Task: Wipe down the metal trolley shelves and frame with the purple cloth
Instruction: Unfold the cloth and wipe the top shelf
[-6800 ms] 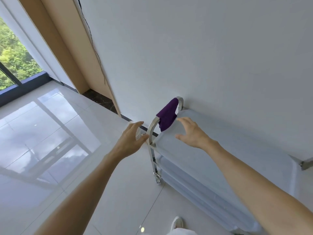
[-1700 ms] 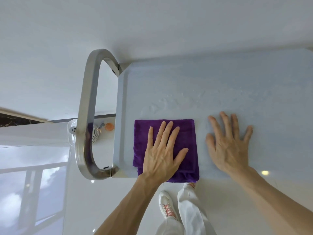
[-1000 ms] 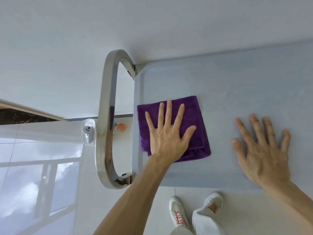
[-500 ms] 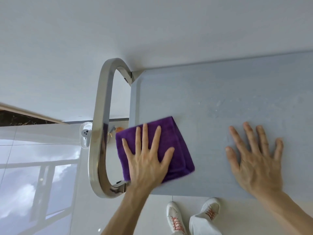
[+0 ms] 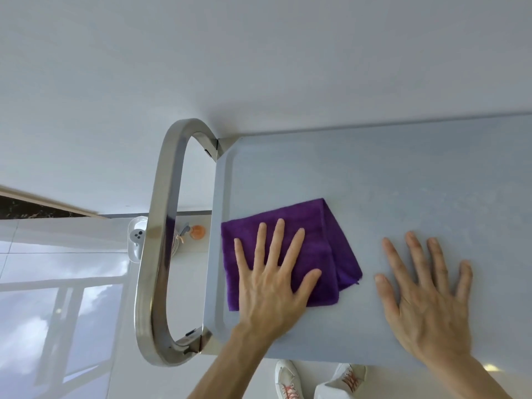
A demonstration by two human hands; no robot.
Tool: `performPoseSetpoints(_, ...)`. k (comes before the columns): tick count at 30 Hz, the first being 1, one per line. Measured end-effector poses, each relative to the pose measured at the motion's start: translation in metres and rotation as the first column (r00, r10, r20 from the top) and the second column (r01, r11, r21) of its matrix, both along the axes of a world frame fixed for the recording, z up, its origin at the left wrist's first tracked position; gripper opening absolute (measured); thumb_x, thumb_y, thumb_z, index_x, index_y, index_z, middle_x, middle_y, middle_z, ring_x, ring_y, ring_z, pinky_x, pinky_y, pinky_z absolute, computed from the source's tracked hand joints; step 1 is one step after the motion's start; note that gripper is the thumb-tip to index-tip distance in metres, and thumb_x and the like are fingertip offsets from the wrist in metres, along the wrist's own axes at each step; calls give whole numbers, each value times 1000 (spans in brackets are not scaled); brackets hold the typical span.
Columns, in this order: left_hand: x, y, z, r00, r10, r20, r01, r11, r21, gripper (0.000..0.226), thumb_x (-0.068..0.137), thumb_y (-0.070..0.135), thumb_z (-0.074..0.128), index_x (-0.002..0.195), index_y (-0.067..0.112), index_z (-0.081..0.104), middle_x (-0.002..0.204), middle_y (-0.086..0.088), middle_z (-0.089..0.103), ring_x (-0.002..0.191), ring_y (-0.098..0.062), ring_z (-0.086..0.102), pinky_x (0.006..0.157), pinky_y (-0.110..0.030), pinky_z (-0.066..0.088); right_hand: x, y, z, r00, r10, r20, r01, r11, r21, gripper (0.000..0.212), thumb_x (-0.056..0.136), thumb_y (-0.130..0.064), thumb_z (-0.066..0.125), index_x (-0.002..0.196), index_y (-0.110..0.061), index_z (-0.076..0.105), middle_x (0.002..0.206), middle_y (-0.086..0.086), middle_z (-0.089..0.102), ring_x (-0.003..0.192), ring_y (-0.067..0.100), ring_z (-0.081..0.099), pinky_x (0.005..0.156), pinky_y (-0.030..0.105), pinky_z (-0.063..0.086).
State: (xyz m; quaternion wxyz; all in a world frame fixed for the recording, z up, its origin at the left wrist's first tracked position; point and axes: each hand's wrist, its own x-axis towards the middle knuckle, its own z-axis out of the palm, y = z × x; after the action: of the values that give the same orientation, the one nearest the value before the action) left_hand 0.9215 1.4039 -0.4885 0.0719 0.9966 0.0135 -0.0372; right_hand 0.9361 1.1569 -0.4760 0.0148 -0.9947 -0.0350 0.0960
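Note:
I look straight down on the metal trolley's top shelf [image 5: 403,180], a flat grey surface set against a white wall. Its curved steel handle [image 5: 159,249] loops off the left end. A folded purple cloth [image 5: 316,226] lies on the shelf near the left edge. My left hand [image 5: 273,283] presses flat on the cloth with fingers spread and straight. To its right, my right hand [image 5: 426,298] rests flat on the bare shelf, fingers spread, holding nothing.
The white wall [image 5: 259,67] runs along the shelf's far edge. Glossy floor tiles [image 5: 57,298] lie to the left. On the floor beyond the handle sit a small white device [image 5: 137,237] and an orange object [image 5: 198,232]. My white shoes [image 5: 288,378] stand under the shelf's near edge.
My left hand has slid the cloth rightward and away from the left rim, back onto the shelf. The right hand has stayed planted on the shelf.

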Motion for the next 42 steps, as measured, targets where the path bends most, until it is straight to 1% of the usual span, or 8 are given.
performPoseSetpoints(3,17,25,0,1000,-2,-1,2,999,40,72,94,76,26,156,41,22,167,4,17,154,-25,11,119,-64,8,2,1,1,1000,1,18,-1,1000,12,64,93,-56,29,153,-33,33,162,6,30,148,35,27,113,67,13)
performPoseSetpoints(6,78,39,4,998,57,11,-58,998,38,73,92,76,23,156,42,21,167,5,17,154,-25,12,120,-62,3,2,1,1,1000,3,23,-4,1000,19,63,94,-56,27,153,-34,31,162,6,29,148,36,27,113,68,13)
performPoseSetpoints(11,161,29,3,990,140,-23,-140,990,-16,76,89,80,17,156,46,10,168,7,6,155,-25,-3,118,-65,-6,3,-2,-4,999,2,35,-2,1000,20,63,95,-57,27,153,-34,33,162,5,29,149,33,26,115,67,12)
performPoseSetpoints(14,175,8,2,993,108,-37,-109,994,-24,76,88,81,15,156,47,6,168,5,3,154,-29,-7,116,-68,-9,3,-2,-6,999,13,41,-13,1000,11,62,95,-57,26,153,-34,31,162,5,29,149,34,26,115,67,11)
performPoseSetpoints(22,87,-17,3,982,-187,-3,187,982,-9,70,94,76,24,156,42,21,167,4,16,154,-32,7,114,-71,5,0,-2,-7,999,21,45,-22,1000,5,63,96,-58,25,154,-35,29,163,4,27,149,34,25,115,67,11)
performPoseSetpoints(32,-47,-7,6,976,-206,-76,207,978,0,73,92,76,36,155,43,24,167,5,15,154,-32,10,115,-72,10,2,0,-1,1000,8,28,-10,999,52,59,98,-52,25,155,-34,29,163,4,27,150,33,23,117,66,11)
performPoseSetpoints(39,-49,-71,12,945,-310,-103,303,950,-78,71,92,75,35,154,40,30,167,2,18,154,-33,10,113,-73,13,2,-7,-2,994,-85,68,61,953,298,56,104,-48,9,150,-34,38,160,-12,27,153,15,15,122,57,4)
performPoseSetpoints(42,-34,-97,15,945,-313,-90,303,947,-106,72,92,75,33,154,39,30,166,3,19,154,-31,8,115,-71,8,3,-6,-3,987,-131,91,87,922,377,58,104,-49,11,149,-29,43,158,-14,30,152,11,15,124,53,3)
